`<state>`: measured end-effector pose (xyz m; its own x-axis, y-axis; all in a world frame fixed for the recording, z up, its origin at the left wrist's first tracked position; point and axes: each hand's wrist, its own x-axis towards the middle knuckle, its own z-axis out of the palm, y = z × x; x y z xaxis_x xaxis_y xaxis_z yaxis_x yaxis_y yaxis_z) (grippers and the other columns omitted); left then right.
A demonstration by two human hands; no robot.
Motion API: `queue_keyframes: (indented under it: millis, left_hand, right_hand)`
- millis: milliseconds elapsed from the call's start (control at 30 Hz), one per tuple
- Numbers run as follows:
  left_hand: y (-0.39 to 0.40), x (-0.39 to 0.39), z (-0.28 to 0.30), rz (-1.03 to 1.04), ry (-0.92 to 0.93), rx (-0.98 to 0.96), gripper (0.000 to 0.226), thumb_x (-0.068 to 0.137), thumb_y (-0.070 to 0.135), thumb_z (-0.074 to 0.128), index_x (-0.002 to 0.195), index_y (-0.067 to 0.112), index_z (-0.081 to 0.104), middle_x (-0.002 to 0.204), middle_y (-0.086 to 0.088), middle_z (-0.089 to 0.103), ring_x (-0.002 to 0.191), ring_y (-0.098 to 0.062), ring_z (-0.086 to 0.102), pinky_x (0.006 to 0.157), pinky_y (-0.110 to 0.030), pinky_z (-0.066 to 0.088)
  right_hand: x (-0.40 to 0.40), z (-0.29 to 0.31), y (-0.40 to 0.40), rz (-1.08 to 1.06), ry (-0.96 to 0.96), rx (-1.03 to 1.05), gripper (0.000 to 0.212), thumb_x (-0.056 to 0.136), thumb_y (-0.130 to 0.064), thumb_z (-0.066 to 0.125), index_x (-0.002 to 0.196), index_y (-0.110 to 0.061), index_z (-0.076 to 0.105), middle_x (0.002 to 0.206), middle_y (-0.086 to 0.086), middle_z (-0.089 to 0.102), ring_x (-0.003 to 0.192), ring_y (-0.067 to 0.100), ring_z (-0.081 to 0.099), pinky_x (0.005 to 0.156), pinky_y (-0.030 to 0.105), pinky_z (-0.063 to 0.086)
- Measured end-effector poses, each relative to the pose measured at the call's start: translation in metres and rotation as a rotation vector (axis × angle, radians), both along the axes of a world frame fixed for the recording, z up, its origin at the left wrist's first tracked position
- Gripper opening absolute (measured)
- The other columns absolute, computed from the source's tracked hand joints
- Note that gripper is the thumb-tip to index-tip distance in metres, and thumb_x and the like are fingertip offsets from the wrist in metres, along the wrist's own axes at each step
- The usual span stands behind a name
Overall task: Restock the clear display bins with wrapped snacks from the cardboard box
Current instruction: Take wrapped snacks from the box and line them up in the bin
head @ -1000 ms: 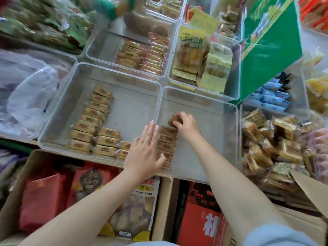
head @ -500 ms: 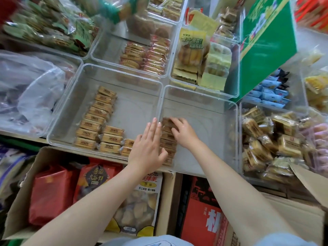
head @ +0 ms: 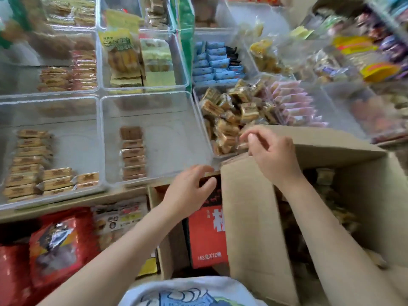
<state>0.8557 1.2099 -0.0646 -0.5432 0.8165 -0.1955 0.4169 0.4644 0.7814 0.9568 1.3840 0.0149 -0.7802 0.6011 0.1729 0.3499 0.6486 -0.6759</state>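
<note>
A clear bin [head: 176, 133] in front of me holds one column of brown wrapped snacks [head: 133, 153]. The clear bin to its left [head: 84, 142] has two columns of similar tan snacks [head: 28, 164]. At the lower right stands an open cardboard box [head: 254, 217] with wrapped snacks [head: 324, 175] inside. My left hand [head: 189, 191] hovers with relaxed fingers at the front corner of the middle bin and holds nothing. Over the box's far flap, my right hand [head: 271, 155] has its fingers loosely curled; nothing shows in it.
Bins of gold-wrapped snacks [head: 231, 111], pink packets [head: 293, 102] and blue packets [head: 216, 62] lie behind the box. Yellow bags [head: 123, 56] fill a rear bin. Below the shelf edge sit red bags [head: 55, 246] and a red carton [head: 207, 235].
Both hands have left the snack column in the middle bin and moved right. The right hand is now over the cardboard box. The view has swung to the right.
</note>
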Motion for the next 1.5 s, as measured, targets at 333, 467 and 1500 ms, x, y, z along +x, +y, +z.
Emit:
queue_keyframes:
  millis: [333,467,1500]
  left_hand:
    - [0.066,0.117,0.006,-0.052,-0.263,0.181,0.088,0.091,0.050,0.067,0.157,0.048,0.009,0.165,0.021,0.011,0.150,-0.004,0.018,0.121,-0.040,0.029]
    - [0.066,0.121,-0.002,0.005,-0.328,0.261,0.082,0.091,0.047,0.067,0.154,0.055,0.014,0.163,0.027,0.018,0.145,-0.005,0.033,0.103,-0.038,0.051]
    - [0.029,0.064,0.064,-0.078,0.148,0.569,0.064,0.084,0.040,0.073,0.143,0.035,0.048,0.154,0.012,0.039,0.135,-0.007,0.046,0.094,-0.016,0.048]
  right_hand:
    - [0.126,-0.067,0.079,-0.090,-0.474,-0.094,0.021,0.101,-0.027,0.049,0.104,-0.020,0.068,0.094,-0.001,0.069,0.087,0.020,0.065,0.073,0.035,0.055]
    - [0.120,-0.119,0.101,0.088,-0.792,-0.003,0.026,0.100,-0.022,0.051,0.122,-0.022,0.065,0.117,0.006,0.067,0.104,0.029,0.063,0.073,0.032,0.048]
    - [0.080,0.020,0.052,0.170,-0.140,-1.155,0.030,0.100,-0.030,0.055,0.116,-0.006,0.063,0.101,0.015,0.066,0.083,0.023,0.059,0.065,0.025,0.043]
